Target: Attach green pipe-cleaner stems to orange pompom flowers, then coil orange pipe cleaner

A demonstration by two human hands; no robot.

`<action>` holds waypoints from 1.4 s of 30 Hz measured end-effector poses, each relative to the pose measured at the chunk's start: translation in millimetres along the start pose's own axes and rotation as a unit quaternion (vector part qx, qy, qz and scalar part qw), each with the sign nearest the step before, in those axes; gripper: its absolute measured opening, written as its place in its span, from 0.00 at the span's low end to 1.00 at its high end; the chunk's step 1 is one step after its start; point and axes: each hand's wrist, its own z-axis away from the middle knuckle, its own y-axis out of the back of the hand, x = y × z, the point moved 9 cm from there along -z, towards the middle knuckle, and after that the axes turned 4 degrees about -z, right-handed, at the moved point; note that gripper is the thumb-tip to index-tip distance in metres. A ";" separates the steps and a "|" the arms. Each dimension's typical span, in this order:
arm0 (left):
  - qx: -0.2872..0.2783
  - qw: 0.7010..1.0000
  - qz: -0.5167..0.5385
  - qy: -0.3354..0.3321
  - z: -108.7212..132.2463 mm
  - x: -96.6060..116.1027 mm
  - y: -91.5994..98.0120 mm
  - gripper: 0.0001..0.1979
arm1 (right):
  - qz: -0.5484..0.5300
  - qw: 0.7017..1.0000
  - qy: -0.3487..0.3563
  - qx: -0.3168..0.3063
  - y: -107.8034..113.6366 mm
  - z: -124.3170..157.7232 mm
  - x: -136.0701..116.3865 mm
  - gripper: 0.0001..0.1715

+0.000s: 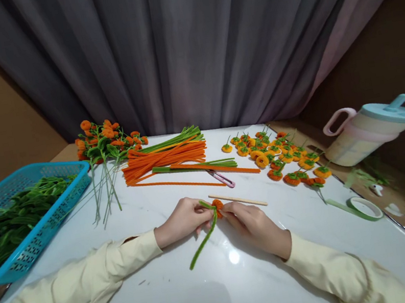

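Observation:
My left hand (186,220) is closed in a pinch on a green pipe cleaner (204,244), whose long end hangs down toward me. Between my hands is a small orange pipe-cleaner flower (217,206), which the green strip touches. My right hand (256,225) pinches this flower from the right; its fingertips partly cover it. Just beyond the right hand lies a thin wooden stick (237,200). Farther back are a bundle of orange pipe cleaners (165,160), green ones (184,135) behind them, and a pink utility knife (222,178).
A blue basket (44,224) of green leaves stands at left. Finished stemmed flowers (106,134) lie at the back left. Several orange and yellow flower heads (286,154) cover the right side, near a roll of green tape (365,208) and a lidded cup (373,130).

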 end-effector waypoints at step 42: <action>0.014 0.986 -0.162 -0.044 -19.6 3.1 22.8 0.07 | -0.172 0.968 -0.130 -0.127 -24.4 -23.1 52.6 0.10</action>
